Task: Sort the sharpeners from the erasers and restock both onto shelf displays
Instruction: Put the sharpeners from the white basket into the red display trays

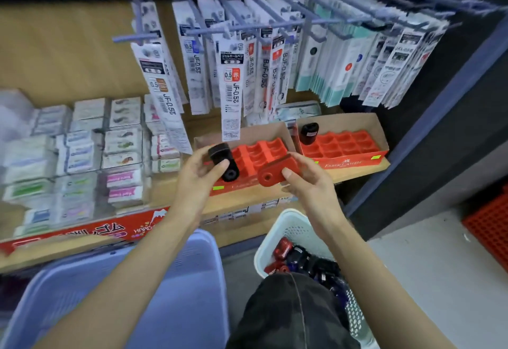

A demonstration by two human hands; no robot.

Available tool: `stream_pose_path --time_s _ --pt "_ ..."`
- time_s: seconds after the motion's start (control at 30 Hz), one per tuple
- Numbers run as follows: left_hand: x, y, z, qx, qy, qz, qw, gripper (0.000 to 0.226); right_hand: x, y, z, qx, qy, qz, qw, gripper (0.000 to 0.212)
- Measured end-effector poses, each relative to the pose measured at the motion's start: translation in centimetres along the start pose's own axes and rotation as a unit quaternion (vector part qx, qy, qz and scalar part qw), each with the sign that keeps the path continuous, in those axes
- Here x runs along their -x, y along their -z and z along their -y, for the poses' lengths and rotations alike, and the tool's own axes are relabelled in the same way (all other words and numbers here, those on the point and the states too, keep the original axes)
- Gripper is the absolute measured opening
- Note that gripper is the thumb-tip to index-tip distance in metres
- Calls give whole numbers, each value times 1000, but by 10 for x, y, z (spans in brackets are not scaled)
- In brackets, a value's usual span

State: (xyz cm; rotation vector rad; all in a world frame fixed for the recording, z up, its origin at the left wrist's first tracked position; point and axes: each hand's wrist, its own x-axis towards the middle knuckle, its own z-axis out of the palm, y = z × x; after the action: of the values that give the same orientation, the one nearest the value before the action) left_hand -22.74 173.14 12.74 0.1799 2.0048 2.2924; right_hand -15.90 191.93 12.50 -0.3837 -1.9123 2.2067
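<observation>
My left hand (pixel 199 174) grips a black sharpener (pixel 224 163) in front of the left red display tray (pixel 261 151). My right hand (pixel 308 181) holds a red sharpener (pixel 275 171), hole end toward me, just right of the black one. A second red tray (pixel 343 142) sits further right in its cardboard box, with one black sharpener (pixel 308 133) standing in its back left slot. A white basket (pixel 291 227) below holds several red, black and blue sharpeners (pixel 297 258). Stacked erasers (pixel 82 151) fill the shelf's left side.
Refill packs (pixel 231 79) hang on blue hooks above the trays, one dangling over the left tray. A blue plastic basket (pixel 137 288) sits at lower left. My knee (pixel 288 310) covers part of the white basket. A red crate (pixel 492 233) stands on the floor at right.
</observation>
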Motion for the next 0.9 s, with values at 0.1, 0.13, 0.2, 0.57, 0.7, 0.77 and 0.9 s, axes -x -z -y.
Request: stream_pose_path --time_s 0.1,0.13,0.2,0.57,0.7,0.77,0.9 --pt "-10 7 1 -17 -6 -44 999 28 -22 -18 2 45 31 21 998 34" --pt "-13 8 3 -22 -6 -57 998 28 -29 -24 3 64 44 27 997 34" --pt "-18 8 8 -53 -8 -71 996 28 -43 -32 0 139 83 43 986 34" --pt "-38 11 23 -393 -16 28 919 35 -71 -43 -18 407 142 169 886 41" --pt "-36 11 20 -471 -23 48 881 33 -71 -45 -23 454 144 197 857 40" --pt "-34 12 17 -485 -20 71 872 31 -69 -44 -25 470 146 202 847 40" --pt "-34 16 14 -454 13 120 883 24 -67 -36 -25 477 141 209 842 39"
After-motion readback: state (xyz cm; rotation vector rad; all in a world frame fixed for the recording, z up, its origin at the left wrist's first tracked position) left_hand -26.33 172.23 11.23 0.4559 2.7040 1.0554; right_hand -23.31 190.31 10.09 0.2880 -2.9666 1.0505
